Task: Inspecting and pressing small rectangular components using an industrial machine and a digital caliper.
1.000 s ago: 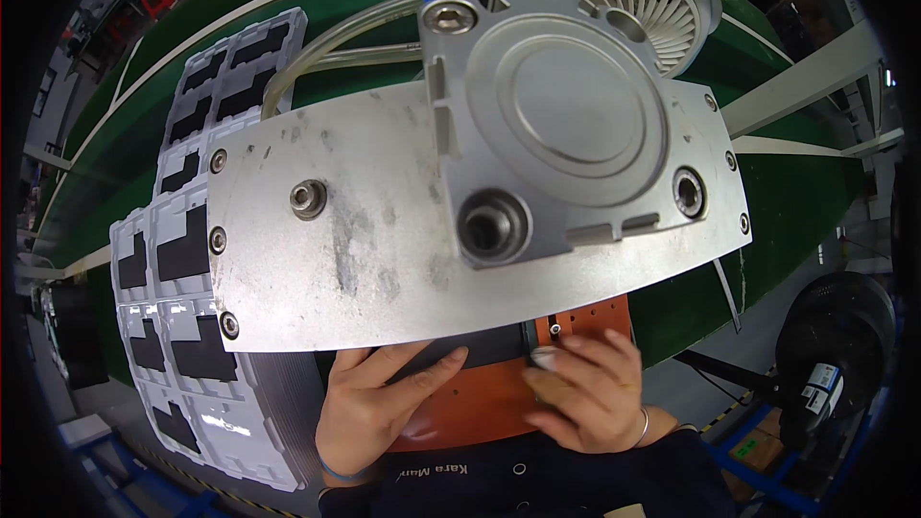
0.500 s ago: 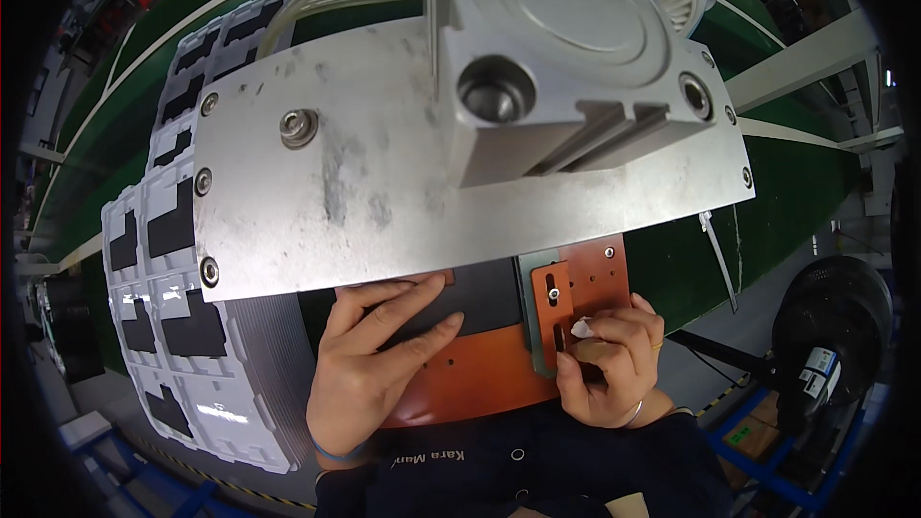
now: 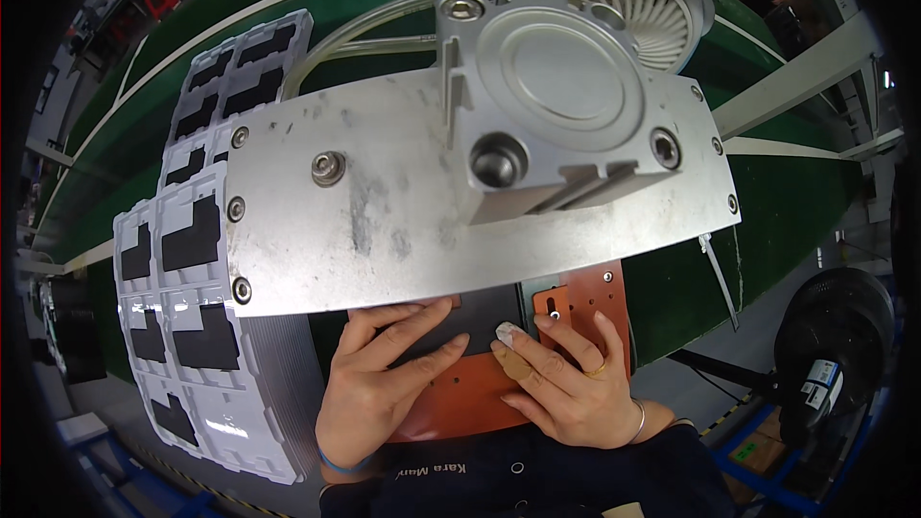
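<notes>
A dark grey flat sheet [image 3: 494, 311] lies on an orange-brown base plate [image 3: 443, 403], its far part hidden under the metal press plate. My left hand [image 3: 369, 388] rests on the sheet's left side with fingers extended, the fingertips close to the press plate's edge. On the right, my right hand [image 3: 576, 398] spreads its fingers over the sheet's right part and the small slotted orange stop [image 3: 544, 299]. White and tan wraps cover parts of its fingers. Between sheet and stop runs a thin green strip [image 3: 526, 299]. I see nothing gripped in either hand.
Overhead sits a broad silver press plate [image 3: 403, 221] carrying a metal air cylinder [image 3: 566, 86] with clear hoses [image 3: 374, 27]. Stacked white trays [image 3: 216, 412] with dark cut pieces stand at left. A white fan [image 3: 643, 19] is behind; a black fan [image 3: 830, 336] stands right.
My right hand has left its pinching position at the slotted stop and moved left, its fingers now spread onto the sheet. My left hand stays on the sheet. The view has shifted slightly.
</notes>
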A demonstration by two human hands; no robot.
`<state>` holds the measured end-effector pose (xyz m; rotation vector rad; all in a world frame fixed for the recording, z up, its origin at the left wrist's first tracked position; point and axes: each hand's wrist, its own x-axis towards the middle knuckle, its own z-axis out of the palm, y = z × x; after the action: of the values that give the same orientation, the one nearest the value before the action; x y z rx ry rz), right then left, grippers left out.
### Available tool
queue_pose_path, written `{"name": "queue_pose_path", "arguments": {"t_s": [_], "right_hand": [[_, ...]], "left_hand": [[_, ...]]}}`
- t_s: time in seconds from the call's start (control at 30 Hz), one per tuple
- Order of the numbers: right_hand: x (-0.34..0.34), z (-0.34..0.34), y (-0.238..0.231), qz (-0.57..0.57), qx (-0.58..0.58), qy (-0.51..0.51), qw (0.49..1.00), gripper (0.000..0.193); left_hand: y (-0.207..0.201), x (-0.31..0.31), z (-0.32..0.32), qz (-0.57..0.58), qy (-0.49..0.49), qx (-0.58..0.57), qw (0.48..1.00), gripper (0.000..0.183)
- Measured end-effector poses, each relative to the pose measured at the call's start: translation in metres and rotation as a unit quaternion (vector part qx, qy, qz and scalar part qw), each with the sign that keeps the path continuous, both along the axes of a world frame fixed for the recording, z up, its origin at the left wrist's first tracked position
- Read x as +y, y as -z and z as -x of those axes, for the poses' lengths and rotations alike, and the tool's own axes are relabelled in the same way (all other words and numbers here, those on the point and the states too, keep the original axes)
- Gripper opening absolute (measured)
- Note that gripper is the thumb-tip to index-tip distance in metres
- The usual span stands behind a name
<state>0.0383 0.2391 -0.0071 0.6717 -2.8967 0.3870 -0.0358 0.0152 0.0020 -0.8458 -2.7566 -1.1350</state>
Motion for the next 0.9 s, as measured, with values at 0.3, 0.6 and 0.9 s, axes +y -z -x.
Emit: {"name": "queue_pose_path", "arguments": {"t_s": [0.3,0.6,0.9], "right_hand": [[0.0,0.001,-0.001,0.016,-0.004,-0.001,1.0,0.042],[0.007,0.006,-0.013,0.179,0.038,0.022,0.983,0.045],[0.002,0.022,-0.015,0.353,-0.041,-0.125,0.926,0.019]], "left_hand": [[0.003,-0.002,-0.003,0.001,0.004,0.005,1.0,0.03],[-0.008,-0.006,-0.01,-0.032,0.024,0.039,0.998,0.015],[-0.019,-0.026,-0.054,-0.016,0.046,0.055,0.997,0.035]]}}
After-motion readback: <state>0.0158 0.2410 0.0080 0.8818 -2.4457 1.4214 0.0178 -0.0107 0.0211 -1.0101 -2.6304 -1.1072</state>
